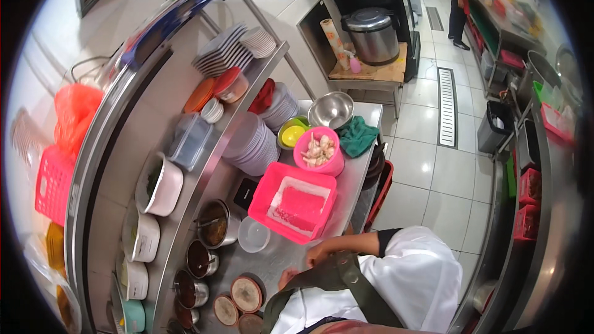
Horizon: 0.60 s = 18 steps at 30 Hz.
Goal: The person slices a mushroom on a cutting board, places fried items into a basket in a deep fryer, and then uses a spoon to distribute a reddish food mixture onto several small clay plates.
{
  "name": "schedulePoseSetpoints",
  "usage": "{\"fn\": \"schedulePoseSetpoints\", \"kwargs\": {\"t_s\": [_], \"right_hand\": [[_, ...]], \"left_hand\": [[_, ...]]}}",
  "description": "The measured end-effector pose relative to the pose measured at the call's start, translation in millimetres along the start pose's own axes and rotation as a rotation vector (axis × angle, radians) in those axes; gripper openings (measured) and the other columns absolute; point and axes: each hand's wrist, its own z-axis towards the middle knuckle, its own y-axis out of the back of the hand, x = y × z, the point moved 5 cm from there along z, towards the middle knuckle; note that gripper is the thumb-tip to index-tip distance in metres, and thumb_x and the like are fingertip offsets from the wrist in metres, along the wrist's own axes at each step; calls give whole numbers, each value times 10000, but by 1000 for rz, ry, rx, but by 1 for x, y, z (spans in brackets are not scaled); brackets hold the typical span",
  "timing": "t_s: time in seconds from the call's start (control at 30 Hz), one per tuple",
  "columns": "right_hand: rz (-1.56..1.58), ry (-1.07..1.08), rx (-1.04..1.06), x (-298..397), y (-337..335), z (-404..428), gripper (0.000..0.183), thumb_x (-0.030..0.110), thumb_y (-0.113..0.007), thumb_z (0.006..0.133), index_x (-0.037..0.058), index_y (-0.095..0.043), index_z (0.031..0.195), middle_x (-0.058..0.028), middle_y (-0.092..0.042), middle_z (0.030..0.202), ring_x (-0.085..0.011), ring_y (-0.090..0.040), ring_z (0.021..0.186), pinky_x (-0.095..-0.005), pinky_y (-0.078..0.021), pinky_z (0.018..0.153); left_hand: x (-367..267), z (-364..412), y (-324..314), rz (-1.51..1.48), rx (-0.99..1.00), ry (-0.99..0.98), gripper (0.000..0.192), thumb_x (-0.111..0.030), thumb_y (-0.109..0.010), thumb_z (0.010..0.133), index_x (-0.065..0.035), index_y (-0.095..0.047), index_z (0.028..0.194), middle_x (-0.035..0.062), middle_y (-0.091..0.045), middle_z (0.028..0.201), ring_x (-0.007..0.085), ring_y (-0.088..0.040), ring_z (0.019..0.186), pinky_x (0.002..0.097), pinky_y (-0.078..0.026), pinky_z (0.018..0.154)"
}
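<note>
My right hand [316,256] is loosely curled over the stainless steel counter [283,256], just below a pink plastic tub [260,199] with white powder stuck inside its walls. Beside it, my left hand [287,277] shows only in part; the dark green apron [320,278] hides the rest. Whether either hand grips something is hidden. A round translucent plastic tub [254,234] sits left of the pink tub. Nearer the left hand lie several round brown-rimmed discs [246,294]. Behind the square tub stands a round pink container [338,167] filled with garlic bulbs [320,150].
Steel pots of sauce [199,259] line the counter's left side, below a shelf [209,167] of white tubs and plates. Stacked plates [253,144], a steel bowl [330,110] and green cloth [357,137] stand farther back. A person [457,4] stands across the tiled floor.
</note>
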Motion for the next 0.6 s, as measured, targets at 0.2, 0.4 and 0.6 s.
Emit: {"fn": "schedulePoseSetpoints", "kwargs": {"t_s": [0.2,0.4,0.6], "right_hand": [[203,-381,-81,-95,6,-88,185,212,-615,728,52,-638,818,-20,-624,705,-111,-542,644,-291,-438,621],[229,-422,-235,-72,39,-115,172,215,-587,738,80,-646,827,-22,-624,728,-116,-550,670,-286,-444,631],[362,-486,-89,-114,39,-119,213,215,-577,748,61,-631,883,-43,-629,785,-115,-544,703,-298,-444,631]], "left_hand": [[-31,-23,-54,262,2,258,168,-183,-638,724,-25,-587,695,38,-583,659,113,-562,673,305,-436,593],[-51,-39,-57,368,21,328,163,-185,-634,725,-29,-590,710,36,-585,666,108,-561,673,299,-438,598],[-66,-42,-47,439,54,363,158,-187,-630,726,-33,-593,725,33,-588,672,104,-560,673,293,-440,603]]}}
